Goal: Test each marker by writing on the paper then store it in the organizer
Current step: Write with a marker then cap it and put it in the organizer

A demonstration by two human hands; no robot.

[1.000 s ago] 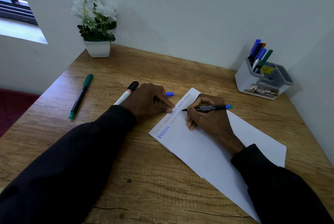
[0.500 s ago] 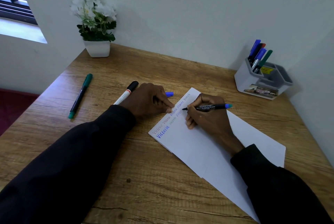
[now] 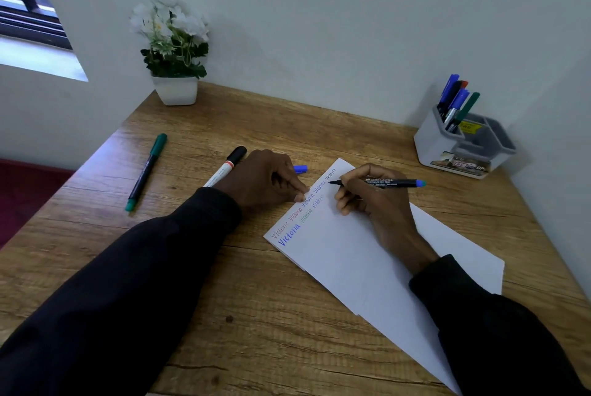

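My right hand (image 3: 374, 203) grips a black marker with a blue end (image 3: 388, 183), its tip over the far corner of the white paper (image 3: 345, 255). Coloured words run along the paper's left edge. My left hand (image 3: 268, 179) rests on that edge, its fingers closed around a blue cap (image 3: 300, 168). A green marker (image 3: 145, 172) and a white marker with a black cap (image 3: 225, 167) lie on the desk to the left. The grey and white organizer (image 3: 438, 143) stands at the far right with several markers (image 3: 455, 101) upright in it.
A white pot of white flowers (image 3: 174, 53) stands at the desk's far left corner. Walls close the back and right sides. The wooden desk (image 3: 256, 315) drops off at its left edge, with a dark red surface (image 3: 22, 191) below.
The marker tip has crept slightly further along the paper toward its far corner. My left hand has stayed put.
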